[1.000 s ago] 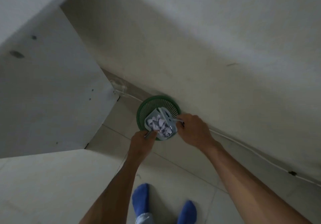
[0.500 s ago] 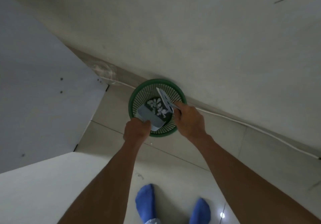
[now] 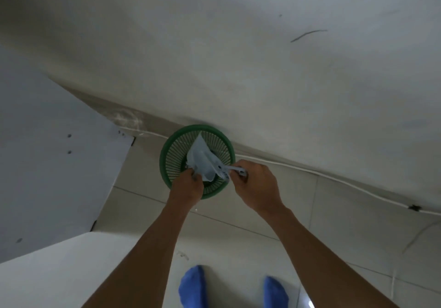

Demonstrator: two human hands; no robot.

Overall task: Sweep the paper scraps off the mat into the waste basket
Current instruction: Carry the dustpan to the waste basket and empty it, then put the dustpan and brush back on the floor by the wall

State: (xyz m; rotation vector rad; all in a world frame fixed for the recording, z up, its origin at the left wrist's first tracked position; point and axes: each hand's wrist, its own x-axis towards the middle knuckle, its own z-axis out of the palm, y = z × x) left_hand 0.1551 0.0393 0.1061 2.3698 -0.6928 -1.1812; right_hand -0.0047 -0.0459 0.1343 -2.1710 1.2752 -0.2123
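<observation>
Both hands (image 3: 188, 189) tip dustpan (image 3: 202, 162) over basket (image 3: 167, 164).

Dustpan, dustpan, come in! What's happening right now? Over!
Left hand and right hand both gripping pale blue dustpan. Dustpan tipped steeply over green waste basket. No scraps visible on it. Nothing blocking.

Waste basket (image 3: 167, 164): green, with a slatted lattice wall. Dustpan (image 3: 201, 162): pale blue, plain. Socks (image 3: 193, 286): bright blue. Floor (image 3: 238, 255): pale grey tiles with darker joints. Wall (image 3: 238, 57): off-white, marked by a dark streak. Cable (image 3: 310, 171): white.
</observation>
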